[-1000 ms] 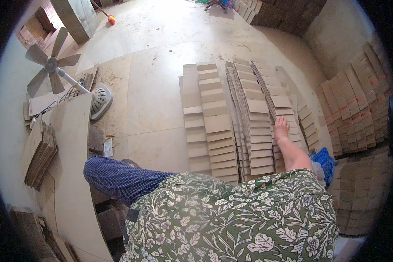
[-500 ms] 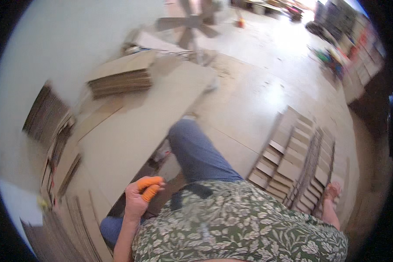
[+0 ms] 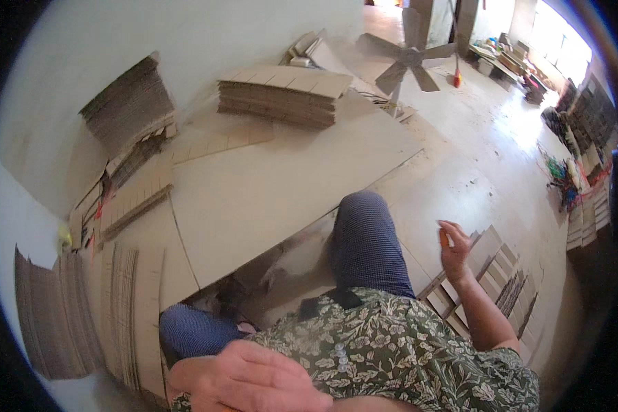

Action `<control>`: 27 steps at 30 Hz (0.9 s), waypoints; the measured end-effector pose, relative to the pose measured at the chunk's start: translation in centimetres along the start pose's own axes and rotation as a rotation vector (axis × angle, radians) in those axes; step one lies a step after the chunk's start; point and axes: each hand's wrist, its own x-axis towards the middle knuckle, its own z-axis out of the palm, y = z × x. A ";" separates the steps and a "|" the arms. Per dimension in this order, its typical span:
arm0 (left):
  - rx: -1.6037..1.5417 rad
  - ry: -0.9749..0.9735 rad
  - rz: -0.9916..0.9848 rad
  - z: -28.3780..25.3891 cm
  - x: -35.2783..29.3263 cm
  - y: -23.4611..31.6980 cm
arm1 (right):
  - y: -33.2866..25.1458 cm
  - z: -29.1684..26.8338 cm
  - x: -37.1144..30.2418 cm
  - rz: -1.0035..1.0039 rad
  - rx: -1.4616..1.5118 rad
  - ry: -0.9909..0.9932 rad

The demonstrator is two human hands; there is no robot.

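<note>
Close to the camera at the lower edge is my left hand (image 3: 254,380), in front of my patterned shirt. Its fingers are bent and pressed together, the tips out of sight, and whatever they might hold is hidden. My right hand (image 3: 454,253) is raised to the right of my knee, fingers loosely bent and apart, with nothing visible in it. An orange finger cover (image 3: 444,238) shows on one of its digits. Below and beside that hand lie rows of overlapping slotted cardboard strips (image 3: 505,268) on the floor.
In front stands a low pale board table (image 3: 275,199) carrying a thick cardboard stack (image 3: 281,96). More cardboard stacks (image 3: 130,103) lean at the left wall, with slotted strips (image 3: 120,309) near my left knee. A grey-bladed fan (image 3: 410,58) stands beyond the table.
My right hand has lifted off the cardboard rows and moved inward, toward my knee. My left hand has come up toward the camera from beside my thigh. The view has turned rightward to leftward.
</note>
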 end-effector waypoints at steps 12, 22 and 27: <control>-0.088 0.440 -0.123 1.5 -1.1 3.0 | -6.8 8.8 -0.8 -0.386 0.203 -0.544; -0.230 0.488 -0.046 -0.2 -2.7 -0.4 | -7.5 9.6 0.2 -0.326 0.208 -0.620; -0.150 0.549 -0.164 -0.6 -4.0 -0.9 | -7.7 10.6 0.8 -0.314 0.201 -0.644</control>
